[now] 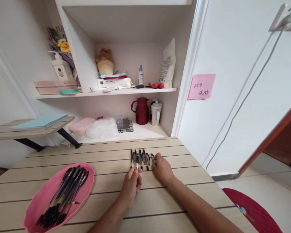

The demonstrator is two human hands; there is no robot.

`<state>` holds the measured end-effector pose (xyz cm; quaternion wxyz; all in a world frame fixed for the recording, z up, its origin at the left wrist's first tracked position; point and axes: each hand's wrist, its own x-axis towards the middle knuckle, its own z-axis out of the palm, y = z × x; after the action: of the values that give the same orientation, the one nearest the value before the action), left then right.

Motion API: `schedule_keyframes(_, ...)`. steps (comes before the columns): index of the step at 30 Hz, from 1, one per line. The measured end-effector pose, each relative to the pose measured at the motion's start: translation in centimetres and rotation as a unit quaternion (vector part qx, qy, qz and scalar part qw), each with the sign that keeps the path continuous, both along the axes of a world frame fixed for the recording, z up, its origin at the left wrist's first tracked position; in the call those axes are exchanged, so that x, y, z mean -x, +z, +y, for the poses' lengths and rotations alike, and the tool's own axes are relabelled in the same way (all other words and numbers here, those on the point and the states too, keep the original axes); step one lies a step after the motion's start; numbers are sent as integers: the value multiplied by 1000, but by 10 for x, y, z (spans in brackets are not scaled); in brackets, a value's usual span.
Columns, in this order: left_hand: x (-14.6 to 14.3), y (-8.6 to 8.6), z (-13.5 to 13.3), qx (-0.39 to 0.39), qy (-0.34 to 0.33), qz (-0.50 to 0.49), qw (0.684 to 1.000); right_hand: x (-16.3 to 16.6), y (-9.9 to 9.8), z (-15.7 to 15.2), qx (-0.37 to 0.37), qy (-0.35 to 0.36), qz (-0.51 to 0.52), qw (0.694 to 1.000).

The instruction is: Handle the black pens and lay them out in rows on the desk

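Observation:
My left hand (130,183) is closed around the lower end of a pen (137,164), whose dark upper part points away from me, over a row of pen parts. To its right, my right hand (163,169) pinches a black pen cap (153,158) at the right end of that row; the fingertips partly hide it. Between and beyond the hands, several black pens (131,156) and dark clear-sided caps (147,158) lie side by side on the slatted table (106,200). At the left stands a pink scalloped tray (89,181) with a heap of black gel pens (65,191).
A small raised stand (63,124) bears blue paper (40,122) at the left. Behind the table, white shelves (155,132) hold a red jug (142,111), a cup (156,113) and a plastic bag (103,128). A red stool (252,207) is at the right.

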<state>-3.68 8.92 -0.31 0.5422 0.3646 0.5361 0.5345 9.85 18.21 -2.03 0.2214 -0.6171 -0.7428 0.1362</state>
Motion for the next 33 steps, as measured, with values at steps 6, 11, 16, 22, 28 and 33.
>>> schedule_keyframes(6, 2, 0, 7, -20, -39, 47, 998, -16, 16, -1, 46, 18, 78, 996)
schedule_keyframes(11, 9, -3, 19, -45, -52, 94, 993, -8, 47, 11, 131, 48, 427, 893)
schedule_keyframes(16, 13, -8, 20, -40, -53, 118, 991, 11, 57, 17, 147, 58, 593, 790)
schedule_keyframes(22, 13, -12, 19, -41, -60, 121, 990, 16, 47, 16, 184, 91, 604, 771)
schedule_keyframes(28, 14, -14, 21, -46, -63, 123, 989, 20, 46, 11, 218, 103, 561, 792)
schedule_keyframes(33, 14, -13, 20, -48, -66, 136, 987, 20, 50, 7, 239, 109, 541, 799)
